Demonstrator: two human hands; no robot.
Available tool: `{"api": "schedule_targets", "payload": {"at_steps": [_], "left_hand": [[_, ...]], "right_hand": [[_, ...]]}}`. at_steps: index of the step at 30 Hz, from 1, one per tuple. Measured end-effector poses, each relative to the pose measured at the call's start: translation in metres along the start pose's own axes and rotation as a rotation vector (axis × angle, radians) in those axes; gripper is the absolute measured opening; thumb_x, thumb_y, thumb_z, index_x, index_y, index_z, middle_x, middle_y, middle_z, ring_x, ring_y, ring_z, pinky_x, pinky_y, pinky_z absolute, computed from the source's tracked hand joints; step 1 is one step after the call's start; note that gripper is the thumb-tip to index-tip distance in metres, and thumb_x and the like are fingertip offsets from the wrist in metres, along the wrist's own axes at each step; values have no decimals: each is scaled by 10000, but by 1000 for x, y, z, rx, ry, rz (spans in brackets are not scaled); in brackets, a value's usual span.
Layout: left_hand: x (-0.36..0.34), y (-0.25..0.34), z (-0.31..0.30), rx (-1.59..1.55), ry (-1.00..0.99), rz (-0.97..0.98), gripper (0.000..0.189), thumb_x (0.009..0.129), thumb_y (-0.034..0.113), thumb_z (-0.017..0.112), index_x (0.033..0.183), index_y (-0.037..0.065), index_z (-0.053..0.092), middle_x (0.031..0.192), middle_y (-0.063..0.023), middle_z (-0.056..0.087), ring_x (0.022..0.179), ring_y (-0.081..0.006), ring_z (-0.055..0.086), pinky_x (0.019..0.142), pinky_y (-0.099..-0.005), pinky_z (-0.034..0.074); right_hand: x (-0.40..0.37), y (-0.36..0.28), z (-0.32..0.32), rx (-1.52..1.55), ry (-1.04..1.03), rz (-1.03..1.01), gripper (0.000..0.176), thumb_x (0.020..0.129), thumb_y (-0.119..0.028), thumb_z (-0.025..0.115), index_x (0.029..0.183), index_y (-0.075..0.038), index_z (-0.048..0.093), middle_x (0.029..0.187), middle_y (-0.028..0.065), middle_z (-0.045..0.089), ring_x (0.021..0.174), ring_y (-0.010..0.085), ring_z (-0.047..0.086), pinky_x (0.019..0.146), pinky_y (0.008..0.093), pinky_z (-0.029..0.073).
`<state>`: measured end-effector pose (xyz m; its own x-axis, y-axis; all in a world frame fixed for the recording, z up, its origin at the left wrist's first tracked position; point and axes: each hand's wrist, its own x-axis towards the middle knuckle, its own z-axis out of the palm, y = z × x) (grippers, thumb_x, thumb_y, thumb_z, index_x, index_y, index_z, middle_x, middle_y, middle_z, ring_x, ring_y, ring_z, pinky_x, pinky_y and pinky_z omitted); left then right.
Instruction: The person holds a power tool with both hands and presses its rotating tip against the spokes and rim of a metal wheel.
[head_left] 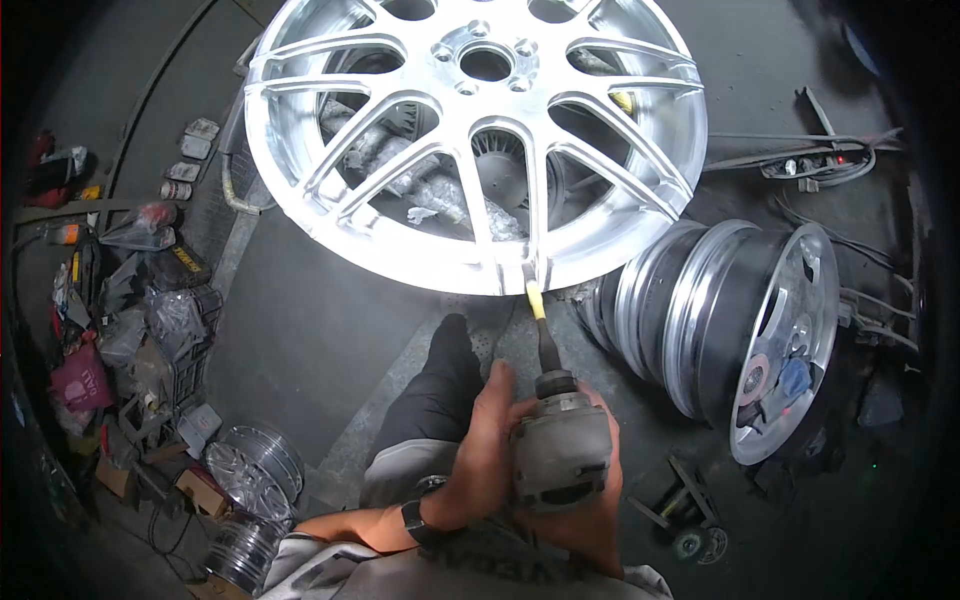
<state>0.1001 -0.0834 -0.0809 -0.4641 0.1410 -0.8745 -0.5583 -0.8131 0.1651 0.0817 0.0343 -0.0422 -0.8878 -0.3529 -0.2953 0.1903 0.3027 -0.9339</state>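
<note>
A bright bare-metal car wheel rim (380, 245) with paired spokes faces up at the top of the head view. Both my hands are around a grey straight die grinder (562, 450). Its yellow tip (535, 298) meets the rim's lower edge, at the foot of a spoke near a dark smudge. My left hand (482, 450) presses against the grinder's left side, thumb pointing up along it. Wrapped around the other side is my right hand (610, 440), its fingers mostly hidden by the tool body.
Right of my hands, stacked wheels (690, 310) lie on their sides, with a blue cloth (795, 377) on one face. Cables and a power strip (815, 162) sit farther right. Crates and bags (175, 320) crowd the left, above more wheels (255, 475). A small machine (690, 510) stands lower right.
</note>
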Motion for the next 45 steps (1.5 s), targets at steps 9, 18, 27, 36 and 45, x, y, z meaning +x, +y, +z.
{"api": "schedule_targets", "payload": {"at_steps": [9,18,27,36,45], "left_hand": [[-19,26,7,-18,-196,-105,850,931,700,314,1163,-68,595,1081,-116,652,976,-178,602,893,-262,454],[-25,30,7,-92,-221,-75,822,929,701,324,1163,-33,609,1075,-100,658,958,-167,618,911,-274,460],[-33,48,27,-201,-89,-155,796,957,679,251,939,0,666,860,-76,682,791,-163,630,749,-284,498],[-24,39,27,-211,-211,-143,820,950,685,261,1054,-33,643,986,-104,679,906,-177,626,864,-276,471],[-19,37,32,-255,-269,-163,782,946,676,313,1125,-20,621,1036,-83,671,974,-163,618,918,-288,456]], "right_hand": [[7,-13,-2,-121,-40,-21,1009,627,-139,886,1421,48,292,1164,154,622,1083,237,622,944,358,488],[8,-16,-3,-64,-113,113,986,660,-117,860,1437,40,273,1216,163,594,1143,234,582,980,362,457],[19,-24,2,118,-112,104,936,655,-77,847,1407,54,305,1213,137,602,1133,219,584,1010,358,427],[17,-33,-2,-292,-87,182,877,658,-91,855,1362,64,357,1144,128,627,1079,208,608,984,336,439],[31,-62,9,-224,43,362,653,727,-14,794,1277,63,451,1053,95,661,955,162,632,884,291,485]]}}
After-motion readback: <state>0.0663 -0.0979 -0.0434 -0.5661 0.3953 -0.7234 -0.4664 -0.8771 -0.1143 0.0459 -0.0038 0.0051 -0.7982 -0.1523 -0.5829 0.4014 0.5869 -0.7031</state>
